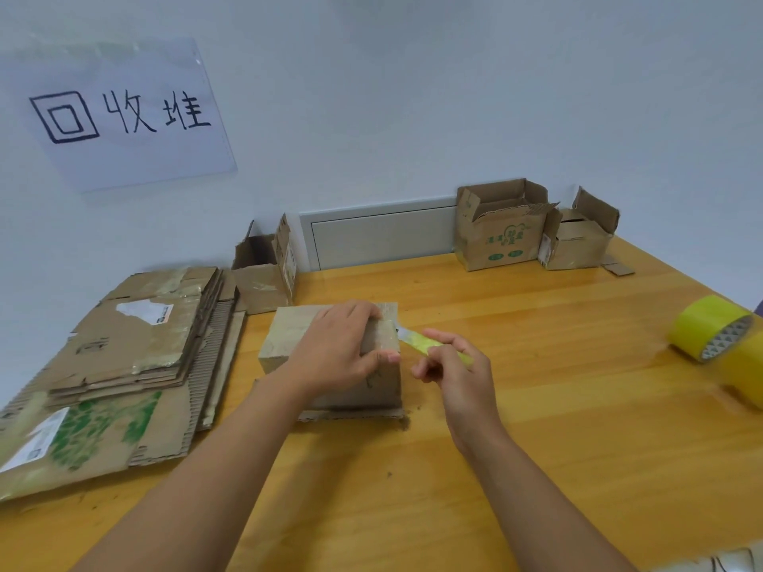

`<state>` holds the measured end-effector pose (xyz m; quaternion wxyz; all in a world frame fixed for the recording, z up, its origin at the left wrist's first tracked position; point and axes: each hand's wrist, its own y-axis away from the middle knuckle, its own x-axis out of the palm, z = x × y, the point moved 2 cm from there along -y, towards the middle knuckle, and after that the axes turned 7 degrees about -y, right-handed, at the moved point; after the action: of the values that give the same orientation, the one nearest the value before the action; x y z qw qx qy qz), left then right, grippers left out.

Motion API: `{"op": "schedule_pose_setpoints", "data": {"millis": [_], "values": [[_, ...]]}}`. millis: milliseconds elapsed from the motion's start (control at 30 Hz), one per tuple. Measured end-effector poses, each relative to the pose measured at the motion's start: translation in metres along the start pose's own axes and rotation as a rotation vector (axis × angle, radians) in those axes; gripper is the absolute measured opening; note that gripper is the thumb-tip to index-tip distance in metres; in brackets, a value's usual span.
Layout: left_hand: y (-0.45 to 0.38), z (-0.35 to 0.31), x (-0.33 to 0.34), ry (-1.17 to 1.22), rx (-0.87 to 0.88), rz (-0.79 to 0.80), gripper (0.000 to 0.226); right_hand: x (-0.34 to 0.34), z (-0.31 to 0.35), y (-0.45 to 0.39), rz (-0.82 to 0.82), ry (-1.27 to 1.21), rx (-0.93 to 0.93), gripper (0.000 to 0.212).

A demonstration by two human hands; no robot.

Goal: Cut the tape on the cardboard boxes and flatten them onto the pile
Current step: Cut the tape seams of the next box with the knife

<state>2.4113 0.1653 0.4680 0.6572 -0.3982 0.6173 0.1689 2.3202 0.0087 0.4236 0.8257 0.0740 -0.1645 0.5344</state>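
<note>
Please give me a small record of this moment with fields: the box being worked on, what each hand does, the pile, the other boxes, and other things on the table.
box in work: closed cardboard box, standing on the table
left hand: rests on top of the box, thumb on its right side
right hand: holds a yellow-green cutter, blade at the box's upper right edge
pile: flattened cardboard at the left
other boxes: three open boxes by the wall
other things: yellow tape rolls at the right edge
</note>
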Motion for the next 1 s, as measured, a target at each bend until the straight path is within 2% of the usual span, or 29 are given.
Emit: {"op": "schedule_pose_setpoints", "data": {"millis": [267, 467, 600, 700, 800, 833, 900, 933, 1000], "values": [[0.0, 0.001, -0.001, 0.048, -0.02, -0.004, 0.073, -0.013, 0.001, 0.007, -0.004, -0.212, 0.008, 0.03], [0.001, 0.0, -0.004, 0.067, -0.005, -0.019, 0.074, -0.025, 0.007, 0.002, -0.016, -0.252, -0.036, 0.033], [0.002, -0.004, -0.009, 0.104, 0.023, -0.092, 0.065, -0.011, 0.017, -0.023, 0.004, -0.022, -0.179, 0.029], [0.005, -0.011, -0.01, 0.073, 0.147, -0.2, 0.056, 0.012, 0.026, -0.051, 0.138, 0.254, -0.311, 0.016], [0.009, -0.011, -0.009, -0.009, 0.253, -0.245, 0.053, 0.026, 0.02, -0.07, 0.371, 0.42, -0.172, 0.033], [0.011, -0.009, -0.009, -0.02, 0.259, -0.246, 0.053, 0.027, 0.017, -0.072, 0.401, 0.471, -0.137, 0.039], [0.017, -0.002, -0.006, -0.024, 0.188, -0.244, 0.052, 0.024, 0.011, -0.07, 0.36, 0.55, -0.135, 0.04], [0.02, 0.001, -0.006, -0.014, 0.087, -0.248, 0.051, 0.021, 0.009, -0.066, 0.316, 0.568, -0.147, 0.038], [0.025, 0.008, -0.005, -0.037, -0.225, -0.252, 0.053, 0.018, 0.008, -0.055, 0.22, 0.614, -0.173, 0.036]]}}
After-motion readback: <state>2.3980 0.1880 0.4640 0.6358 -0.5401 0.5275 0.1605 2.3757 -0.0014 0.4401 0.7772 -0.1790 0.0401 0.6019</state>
